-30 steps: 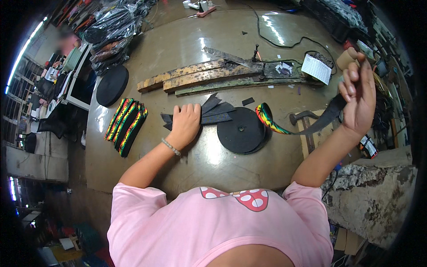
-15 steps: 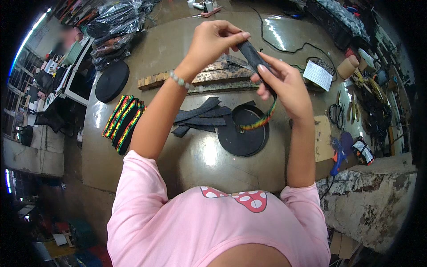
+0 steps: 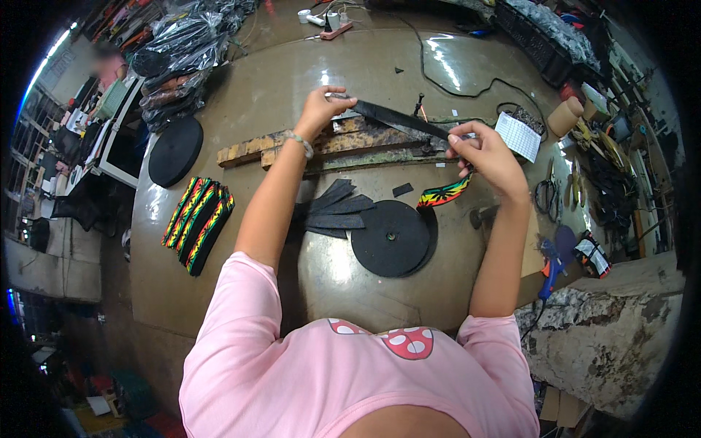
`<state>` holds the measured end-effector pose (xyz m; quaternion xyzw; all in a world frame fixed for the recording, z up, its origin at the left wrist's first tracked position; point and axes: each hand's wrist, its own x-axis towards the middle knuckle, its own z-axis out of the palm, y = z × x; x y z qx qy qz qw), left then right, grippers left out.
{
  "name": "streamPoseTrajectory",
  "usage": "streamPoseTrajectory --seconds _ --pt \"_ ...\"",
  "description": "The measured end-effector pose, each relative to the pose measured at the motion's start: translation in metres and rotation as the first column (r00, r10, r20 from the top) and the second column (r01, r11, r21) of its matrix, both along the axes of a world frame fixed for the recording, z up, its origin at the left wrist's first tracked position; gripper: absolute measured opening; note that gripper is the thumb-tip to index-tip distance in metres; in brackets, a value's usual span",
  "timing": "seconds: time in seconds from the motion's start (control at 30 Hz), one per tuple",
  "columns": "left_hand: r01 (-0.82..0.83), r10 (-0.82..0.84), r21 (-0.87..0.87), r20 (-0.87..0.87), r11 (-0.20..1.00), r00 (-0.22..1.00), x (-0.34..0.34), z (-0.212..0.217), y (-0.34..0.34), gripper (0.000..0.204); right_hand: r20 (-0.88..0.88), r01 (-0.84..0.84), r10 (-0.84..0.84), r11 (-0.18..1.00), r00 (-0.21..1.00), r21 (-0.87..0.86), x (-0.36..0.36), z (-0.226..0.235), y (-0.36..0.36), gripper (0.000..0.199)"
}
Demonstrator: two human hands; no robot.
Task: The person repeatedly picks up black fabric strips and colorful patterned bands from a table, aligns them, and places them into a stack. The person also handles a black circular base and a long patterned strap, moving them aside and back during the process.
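Between my two hands a black webbing strap (image 3: 398, 118) is stretched at a slant above a wooden board. My left hand (image 3: 326, 111) pinches its far left end, and a beaded bracelet is on that wrist. At the other end my right hand (image 3: 478, 150) grips the strap between thumb and fingers. Below that hand the band turns over, showing a red, yellow and green pattern (image 3: 445, 192). It runs down to a round black webbing roll (image 3: 387, 241) lying flat on the table. Cut dark strips (image 3: 336, 212) lie fanned left of the roll.
Long wooden bars (image 3: 248, 151) lie across the table behind the strap. A stack of patterned strips (image 3: 197, 226) and another black roll (image 3: 175, 152) are at the left. Scissors (image 3: 546, 193), a blue glue gun (image 3: 553, 271) and a black cable (image 3: 467, 93) are at the right.
My hands have moved apart and nearer to me, pulling the strap out longer between them. The patterned side now shows wider under my right hand. A small dark piece on the table has come into sight.
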<state>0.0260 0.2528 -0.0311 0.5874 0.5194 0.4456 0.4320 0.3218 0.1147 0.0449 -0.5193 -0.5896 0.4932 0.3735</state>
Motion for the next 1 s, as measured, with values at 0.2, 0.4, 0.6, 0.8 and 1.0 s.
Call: streamPoseTrajectory --seconds 0.2,0.4,0.6,0.8,1.0 --pt "-0.182 0.317 0.343 -0.392 0.922 0.864 0.01 -0.015 -0.004 0.057 -0.03 -0.002 0.001 1.0 1.0 -0.027 -0.012 -0.013 0.012 0.022" --pt "-0.247 0.364 0.291 -0.475 0.924 0.802 0.009 -0.019 -0.011 0.059 0.038 0.048 -0.048 0.999 0.998 0.009 -0.019 -0.004 0.025 0.021" --pt "-0.279 0.39 0.282 -0.521 0.918 0.759 0.009 -0.021 -0.01 0.066 0.195 0.105 -0.102 0.994 0.975 -0.002 -0.006 0.001 0.04 0.026" --pt "-0.273 0.378 0.268 -0.534 0.924 0.756 0.01 -0.018 -0.012 0.067 -0.059 0.092 -0.106 0.976 0.993 -0.196 0.017 -0.024 0.054 0.021" --pt "-0.27 0.372 0.259 -0.559 0.927 0.741 0.011 -0.015 -0.017 0.062 -0.185 0.028 -0.093 0.945 0.978 -0.326 0.031 -0.048 0.068 0.02"
